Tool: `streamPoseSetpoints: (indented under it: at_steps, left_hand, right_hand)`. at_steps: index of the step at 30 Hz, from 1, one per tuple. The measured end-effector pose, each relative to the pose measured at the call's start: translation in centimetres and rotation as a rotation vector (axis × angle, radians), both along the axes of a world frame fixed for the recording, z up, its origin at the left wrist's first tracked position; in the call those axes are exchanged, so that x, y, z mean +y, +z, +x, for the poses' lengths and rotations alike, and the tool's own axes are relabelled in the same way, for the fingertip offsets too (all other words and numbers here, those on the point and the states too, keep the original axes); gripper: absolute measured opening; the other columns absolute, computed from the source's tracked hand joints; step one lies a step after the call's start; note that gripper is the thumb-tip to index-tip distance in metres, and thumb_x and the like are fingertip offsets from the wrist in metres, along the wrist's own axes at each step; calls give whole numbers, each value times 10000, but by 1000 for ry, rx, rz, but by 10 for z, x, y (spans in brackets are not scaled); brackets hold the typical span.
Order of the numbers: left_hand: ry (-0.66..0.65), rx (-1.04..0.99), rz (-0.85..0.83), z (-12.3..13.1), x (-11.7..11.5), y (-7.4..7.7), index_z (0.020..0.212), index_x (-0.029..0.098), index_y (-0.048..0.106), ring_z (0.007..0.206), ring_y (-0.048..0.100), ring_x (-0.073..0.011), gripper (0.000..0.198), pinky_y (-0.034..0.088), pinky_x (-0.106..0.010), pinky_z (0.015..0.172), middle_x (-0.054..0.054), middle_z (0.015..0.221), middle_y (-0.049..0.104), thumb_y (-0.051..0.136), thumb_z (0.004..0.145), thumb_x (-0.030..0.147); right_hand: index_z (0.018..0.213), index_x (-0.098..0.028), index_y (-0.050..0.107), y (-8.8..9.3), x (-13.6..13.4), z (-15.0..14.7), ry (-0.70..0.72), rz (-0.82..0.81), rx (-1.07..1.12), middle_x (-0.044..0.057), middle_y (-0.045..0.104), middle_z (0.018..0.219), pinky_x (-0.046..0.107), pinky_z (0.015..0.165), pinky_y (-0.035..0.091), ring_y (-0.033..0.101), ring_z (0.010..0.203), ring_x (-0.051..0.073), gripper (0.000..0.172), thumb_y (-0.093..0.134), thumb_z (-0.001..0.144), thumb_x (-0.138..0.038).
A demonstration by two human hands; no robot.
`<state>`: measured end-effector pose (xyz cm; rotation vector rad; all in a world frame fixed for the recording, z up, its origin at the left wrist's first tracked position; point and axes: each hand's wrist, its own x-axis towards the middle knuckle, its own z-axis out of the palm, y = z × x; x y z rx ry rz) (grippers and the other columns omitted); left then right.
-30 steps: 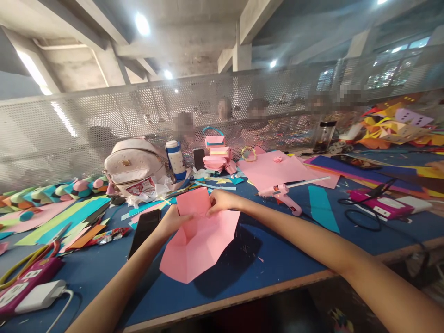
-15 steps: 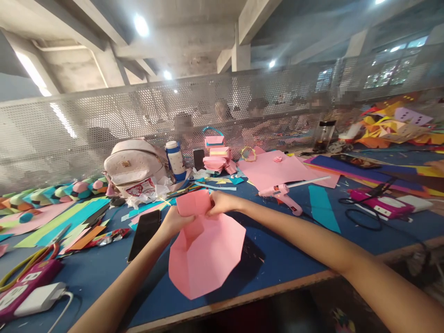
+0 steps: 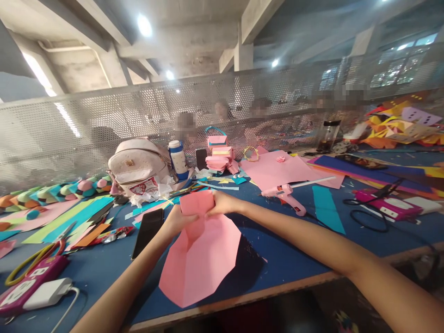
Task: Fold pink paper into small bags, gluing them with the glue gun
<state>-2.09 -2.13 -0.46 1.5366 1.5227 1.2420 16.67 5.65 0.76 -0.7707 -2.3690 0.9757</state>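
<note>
Far left, at the near edge of the blue-topped wooden table (image 3: 86,273), we note a purple plastic power strip (image 3: 21,291) with a white plug-in charger (image 3: 46,293) lying against it. Yellow-handled scissors (image 3: 34,259) lie just behind them. A black slab phone (image 3: 148,225) lies flat, just left of the hands.

The left hand (image 3: 178,218) is pinched shut on the left side of the pink paper sheet (image 3: 201,259), thumb on the face turned to us. The sheet is held in the air above the table's near middle. Its creased top flap stands up between the two hands and its wide lower part hangs toward the table edge, casting a dark shadow to the right. The right hand (image 3: 222,203) is clamped on the flap's right side. The two hands are close together with only the flap between them.

Against half a second ago, we record the same grips and nearly the same hand places. The sheet's lower tip now hangs a little lower and further left, closer to the table edge. Against a second ago, the left hand sits slightly nearer the right.

Right of the hands, a pink plastic glue gun (image 3: 284,194) lies on the table, well apart from them, and a teal paper strip (image 3: 326,208) lies beyond it.
</note>
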Motion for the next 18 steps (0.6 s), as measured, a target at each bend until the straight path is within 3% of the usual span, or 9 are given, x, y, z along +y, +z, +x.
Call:
streamPoseSetpoints:
  at_steps: [6,14,18]
  left_hand:
    - [-29,-66,33,-4,-1,3,839,111,698,820,673,-261,418,531,-304,665,-93,854,736,805,479,294]
    - [-75,-139,49,-3,-4,0,903,104,701,901,682,-283,482,552,-359,767,-131,976,737,819,536,395]
    - [-80,-131,29,-2,-4,-1,876,104,714,854,689,-283,437,561,-360,733,-118,907,745,822,538,359]
  right_hand:
    - [617,-109,654,3,8,2,33,-138,55,-20,560,564,208,504,347,464,543,94,316,742,629,-412]
    - [719,-98,709,0,16,1,-23,-272,185,13,616,603,224,551,419,515,557,98,414,732,641,-504]
    - [805,-106,724,-2,14,-1,-114,-303,266,31,664,690,224,575,425,546,614,108,434,761,623,-498]
